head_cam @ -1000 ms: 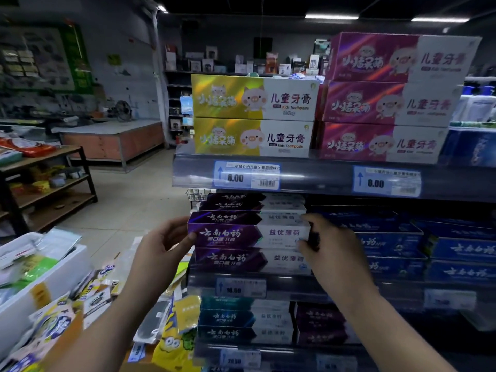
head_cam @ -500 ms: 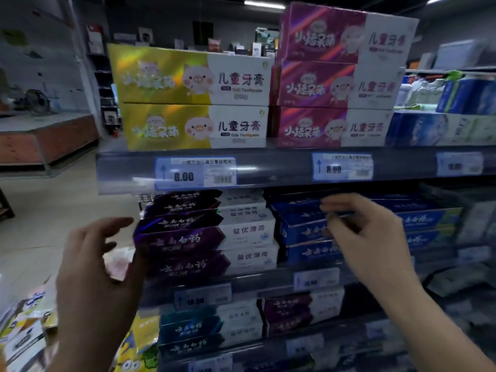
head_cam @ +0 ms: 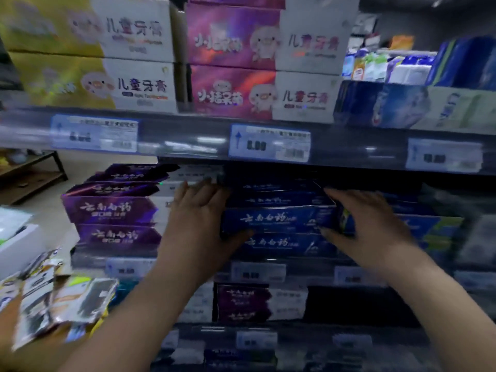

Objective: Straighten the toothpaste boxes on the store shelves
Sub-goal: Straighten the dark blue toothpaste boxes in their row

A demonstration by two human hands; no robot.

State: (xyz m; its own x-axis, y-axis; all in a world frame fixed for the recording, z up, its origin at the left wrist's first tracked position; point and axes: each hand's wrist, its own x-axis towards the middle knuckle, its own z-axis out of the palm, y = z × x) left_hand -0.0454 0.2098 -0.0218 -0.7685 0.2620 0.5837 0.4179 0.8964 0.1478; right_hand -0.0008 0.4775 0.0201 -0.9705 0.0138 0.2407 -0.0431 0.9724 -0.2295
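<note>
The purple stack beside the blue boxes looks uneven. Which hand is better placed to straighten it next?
Probably the left hand: it holds the left end of the blue box, right beside the purple stack. The right hand holds the box's far end, so it would have to cross over.

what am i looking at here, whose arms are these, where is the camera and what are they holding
No machine here: a person wears a camera on the head, so you see their own two arms reaching forward. The left hand and right hand grip the two ends of a blue toothpaste box on the middle shelf. Purple boxes sit to its left. Yellow boxes and pink boxes of children's toothpaste stand on the shelf above, price tags on its rail. Motion blurs the picture.
</note>
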